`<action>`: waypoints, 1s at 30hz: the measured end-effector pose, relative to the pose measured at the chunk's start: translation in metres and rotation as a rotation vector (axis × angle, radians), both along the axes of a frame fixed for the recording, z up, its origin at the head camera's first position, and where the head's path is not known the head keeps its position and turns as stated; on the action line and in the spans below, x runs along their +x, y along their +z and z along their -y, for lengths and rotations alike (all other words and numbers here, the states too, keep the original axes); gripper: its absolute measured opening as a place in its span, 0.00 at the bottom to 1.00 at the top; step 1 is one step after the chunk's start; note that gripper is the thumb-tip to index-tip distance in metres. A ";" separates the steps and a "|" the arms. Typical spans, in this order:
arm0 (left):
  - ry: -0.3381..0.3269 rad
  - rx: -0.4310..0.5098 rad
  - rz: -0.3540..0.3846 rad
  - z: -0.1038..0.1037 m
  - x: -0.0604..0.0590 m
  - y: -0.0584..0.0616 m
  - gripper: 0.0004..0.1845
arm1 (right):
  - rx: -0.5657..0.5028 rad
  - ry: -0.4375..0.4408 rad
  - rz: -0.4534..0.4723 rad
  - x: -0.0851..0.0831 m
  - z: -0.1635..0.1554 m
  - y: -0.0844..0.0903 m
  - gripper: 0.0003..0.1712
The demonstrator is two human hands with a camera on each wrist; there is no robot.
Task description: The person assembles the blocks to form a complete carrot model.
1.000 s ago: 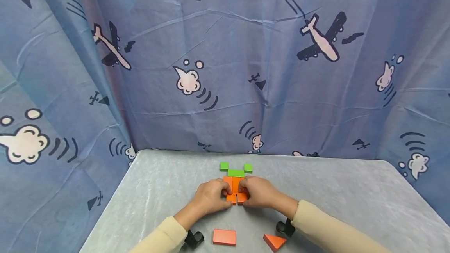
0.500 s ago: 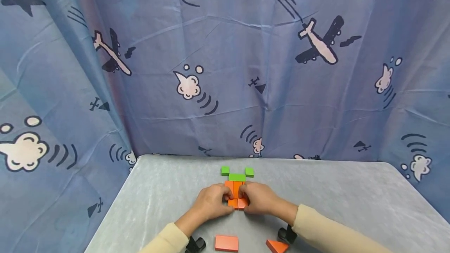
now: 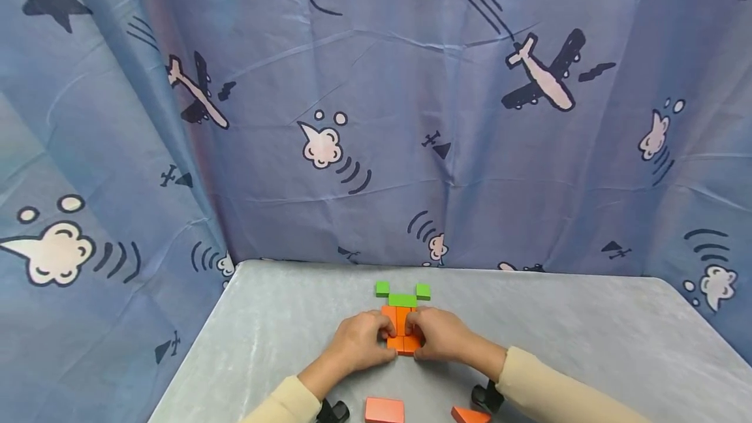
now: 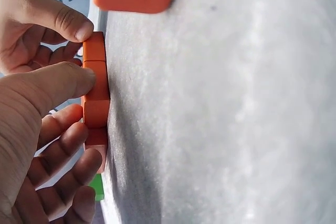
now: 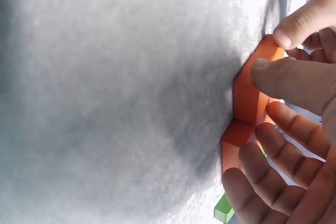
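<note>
Two small orange blocks lie side by side at the near end of a flat block figure. My left hand [image 3: 361, 340] pinches the left small orange block [image 3: 395, 344] between thumb and fingers. On the other side my right hand [image 3: 444, 336] pinches the right small orange block [image 3: 412, 344], its thumb on the near face in the right wrist view. Beyond them stand upright-laid orange blocks [image 3: 402, 320], partly hidden by the fingers. A green bar [image 3: 402, 300] tops these, with a green square block [image 3: 382, 288] off its left corner and another green block [image 3: 423, 291] off its right.
Close to me on the grey table [image 3: 558, 325] lie a salmon-orange rectangular block [image 3: 384, 410] and an orange triangular block [image 3: 470, 415], both cut by the head view's lower edge. A patterned blue curtain [image 3: 376, 83] hangs behind and to the sides.
A narrow gap between the two small orange blocks has closed; they now touch. Both hands still hold them. The head view has shifted slightly, so everything sits a bit lower in it.
</note>
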State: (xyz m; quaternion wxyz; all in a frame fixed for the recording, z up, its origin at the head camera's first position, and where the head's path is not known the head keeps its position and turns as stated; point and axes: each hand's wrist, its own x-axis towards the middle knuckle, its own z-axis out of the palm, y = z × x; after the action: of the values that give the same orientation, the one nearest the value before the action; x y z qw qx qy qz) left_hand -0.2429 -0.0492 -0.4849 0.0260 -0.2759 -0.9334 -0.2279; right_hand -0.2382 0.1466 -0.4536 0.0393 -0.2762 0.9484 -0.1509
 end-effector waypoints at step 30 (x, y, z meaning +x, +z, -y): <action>-0.158 0.089 0.118 0.035 0.063 0.014 0.08 | -0.014 -0.250 0.125 -0.022 -0.024 0.001 0.28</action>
State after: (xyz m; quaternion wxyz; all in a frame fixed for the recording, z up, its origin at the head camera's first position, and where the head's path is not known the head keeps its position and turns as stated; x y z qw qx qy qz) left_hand -0.1803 -0.0845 -0.4713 -0.0346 -0.3334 -0.8975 -0.2865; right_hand -0.2607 0.1702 -0.4528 0.0773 -0.1461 0.9700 -0.1782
